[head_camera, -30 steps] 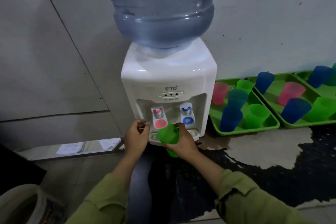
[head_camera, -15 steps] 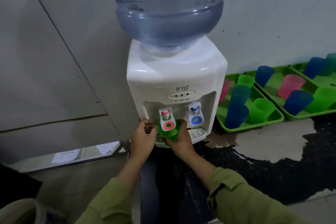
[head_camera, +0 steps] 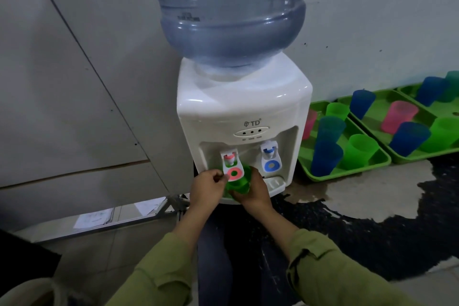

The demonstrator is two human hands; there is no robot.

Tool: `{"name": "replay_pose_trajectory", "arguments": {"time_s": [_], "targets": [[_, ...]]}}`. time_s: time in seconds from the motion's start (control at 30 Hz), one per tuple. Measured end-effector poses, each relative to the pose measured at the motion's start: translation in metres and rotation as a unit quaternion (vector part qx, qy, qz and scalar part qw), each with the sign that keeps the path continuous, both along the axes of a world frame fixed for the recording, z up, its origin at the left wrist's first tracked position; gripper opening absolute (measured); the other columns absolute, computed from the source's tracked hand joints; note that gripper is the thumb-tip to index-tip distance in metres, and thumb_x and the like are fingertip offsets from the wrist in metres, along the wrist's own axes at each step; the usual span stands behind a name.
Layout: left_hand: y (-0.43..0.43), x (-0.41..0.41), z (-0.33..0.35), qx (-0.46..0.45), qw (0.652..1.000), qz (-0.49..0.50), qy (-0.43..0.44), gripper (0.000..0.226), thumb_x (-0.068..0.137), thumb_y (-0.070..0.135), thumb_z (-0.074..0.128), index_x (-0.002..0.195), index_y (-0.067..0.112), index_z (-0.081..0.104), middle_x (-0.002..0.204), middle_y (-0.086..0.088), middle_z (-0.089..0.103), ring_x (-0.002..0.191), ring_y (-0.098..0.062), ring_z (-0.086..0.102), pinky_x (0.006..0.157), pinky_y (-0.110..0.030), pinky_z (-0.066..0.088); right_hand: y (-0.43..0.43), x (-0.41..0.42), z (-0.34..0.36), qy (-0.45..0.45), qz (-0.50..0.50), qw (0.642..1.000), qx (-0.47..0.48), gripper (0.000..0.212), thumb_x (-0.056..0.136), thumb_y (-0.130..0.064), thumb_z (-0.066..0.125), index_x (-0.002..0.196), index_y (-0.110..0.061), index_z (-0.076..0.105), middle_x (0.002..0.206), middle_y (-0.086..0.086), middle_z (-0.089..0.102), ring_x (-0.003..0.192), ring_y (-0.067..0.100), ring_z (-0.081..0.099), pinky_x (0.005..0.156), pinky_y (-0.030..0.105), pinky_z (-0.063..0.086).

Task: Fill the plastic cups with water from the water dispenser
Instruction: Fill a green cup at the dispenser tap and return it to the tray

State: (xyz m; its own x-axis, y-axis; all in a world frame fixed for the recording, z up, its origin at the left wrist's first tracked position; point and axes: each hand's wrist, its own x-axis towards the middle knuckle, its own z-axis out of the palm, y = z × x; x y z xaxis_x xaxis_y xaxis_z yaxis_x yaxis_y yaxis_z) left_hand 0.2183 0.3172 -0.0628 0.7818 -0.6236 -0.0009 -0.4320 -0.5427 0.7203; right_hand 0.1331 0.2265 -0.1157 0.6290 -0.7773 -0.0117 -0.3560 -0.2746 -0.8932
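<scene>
A white water dispenser (head_camera: 243, 107) with a large blue bottle (head_camera: 231, 10) stands against the wall. My right hand (head_camera: 255, 191) holds a green plastic cup (head_camera: 239, 185) under the red tap lever (head_camera: 232, 169). My left hand (head_camera: 206, 187) is at the left edge of that lever, fingers curled against it. The blue tap lever (head_camera: 272, 160) to the right is untouched. Whether water runs is hidden by the lever and my hands.
Two green trays (head_camera: 347, 174) (head_camera: 422, 154) on the floor to the right hold several blue, green and pink cups. A dark wet patch (head_camera: 372, 231) spreads across the floor. Papers (head_camera: 94, 217) lie under a panel at the left.
My right hand has brought the green cup up and in, under the red tap. My left hand has shifted right onto the lever's edge. The camera has moved closer.
</scene>
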Motion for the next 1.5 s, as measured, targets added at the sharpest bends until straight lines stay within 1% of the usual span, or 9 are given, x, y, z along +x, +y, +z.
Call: {"name": "replay_pose_trajectory", "arguments": {"time_s": [0.27,0.47,0.63,0.9,1.03,1.17,1.23,1.4,1.5], "targets": [[0.003,-0.008,0.001,0.026,0.998,-0.031,-0.043,0.022,0.092,0.021,0.051,0.077,0.007,0.057,0.091,-0.014,0.057,0.08,-0.029,0.054,0.066,-0.031,0.038,-0.003,-0.001,0.004,0.007,0.014,0.999,0.034,0.073,0.064,-0.025,0.083,0.124,-0.017,0.042,0.121,0.004,0.06,0.109,0.021,0.059,0.081,0.02,0.04],[0.019,-0.024,0.013,-0.077,0.996,0.001,-0.034,0.033,0.09,0.013,0.046,0.059,0.019,0.038,0.069,-0.001,0.044,0.066,-0.018,0.043,0.058,-0.032,0.03,-0.005,-0.003,0.009,0.003,0.035,0.999,0.038,0.078,0.059,-0.031,0.085,0.125,-0.017,0.045,0.121,0.006,0.062,0.11,0.024,0.059,0.092,0.034,0.048],[0.02,-0.023,0.031,-0.145,0.988,0.049,0.015,0.034,0.089,0.013,0.043,0.055,0.016,0.037,0.058,-0.004,0.041,0.056,-0.017,0.038,0.054,-0.033,0.028,-0.004,-0.003,0.006,-0.002,0.035,0.998,0.047,0.08,0.058,-0.016,0.087,0.125,-0.011,0.044,0.122,0.009,0.06,0.114,0.026,0.056,0.097,0.04,0.046],[0.019,-0.012,0.04,-0.124,0.99,0.064,0.036,0.035,0.088,0.021,0.043,0.053,0.019,0.045,0.055,-0.004,0.048,0.056,-0.02,0.044,0.052,-0.03,0.028,-0.006,-0.002,0.005,0.011,0.041,0.998,0.04,0.079,0.06,-0.019,0.086,0.125,-0.011,0.042,0.121,0.008,0.059,0.113,0.025,0.055,0.092,0.03,0.043],[0.021,-0.009,0.043,-0.101,0.993,0.042,-0.038,0.035,0.094,0.031,0.042,0.068,0.02,0.063,0.056,0.007,0.055,0.058,-0.011,0.052,0.051,-0.025,0.032,-0.008,-0.004,0.006,0.014,0.057,0.998,0.028,0.076,0.063,-0.018,0.085,0.125,-0.008,0.042,0.121,0.011,0.059,0.112,0.026,0.055,0.089,0.026,0.042],[0.027,0.0,0.04,-0.073,0.987,0.084,-0.116,0.03,0.091,0.038,0.049,0.075,0.016,0.059,0.074,-0.006,0.064,0.068,-0.023,0.057,0.057,-0.029,0.039,-0.008,-0.005,0.008,0.014,0.053,0.998,0.027,0.075,0.063,-0.017,0.085,0.124,-0.008,0.043,0.119,0.011,0.06,0.111,0.027,0.057,0.088,0.028,0.044],[0.027,0.007,0.039,-0.054,0.986,0.107,-0.116,0.022,0.085,0.036,0.059,0.086,0.014,0.056,0.086,-0.008,0.063,0.076,-0.026,0.059,0.066,-0.034,0.048,-0.008,-0.005,0.009,0.014,0.053,0.998,0.028,0.074,0.064,-0.017,0.085,0.124,-0.007,0.042,0.12,0.011,0.06,0.111,0.027,0.057,0.087,0.026,0.043],[0.019,0.018,0.043,-0.102,0.986,0.105,-0.086,0.053,0.076,0.024,0.075,0.116,0.006,0.045,0.117,-0.013,0.051,0.099,-0.028,0.058,0.086,-0.04,0.051,-0.008,-0.006,0.011,0.024,0.062,0.998,0.021,0.072,0.067,-0.019,0.083,0.124,-0.006,0.041,0.122,0.011,0.058,0.112,0.027,0.055,0.087,0.028,0.043],[0.012,0.023,0.045,-0.106,0.986,0.09,-0.087,0.045,0.078,0.02,0.072,0.114,0.005,0.049,0.114,-0.014,0.054,0.099,-0.029,0.059,0.084,-0.036,0.049,-0.009,-0.007,0.012,0.027,0.065,0.997,0.014,0.072,0.067,-0.02,0.083,0.124,-0.005,0.041,0.122,0.012,0.058,0.113,0.028,0.055,0.09,0.031,0.044]]}}
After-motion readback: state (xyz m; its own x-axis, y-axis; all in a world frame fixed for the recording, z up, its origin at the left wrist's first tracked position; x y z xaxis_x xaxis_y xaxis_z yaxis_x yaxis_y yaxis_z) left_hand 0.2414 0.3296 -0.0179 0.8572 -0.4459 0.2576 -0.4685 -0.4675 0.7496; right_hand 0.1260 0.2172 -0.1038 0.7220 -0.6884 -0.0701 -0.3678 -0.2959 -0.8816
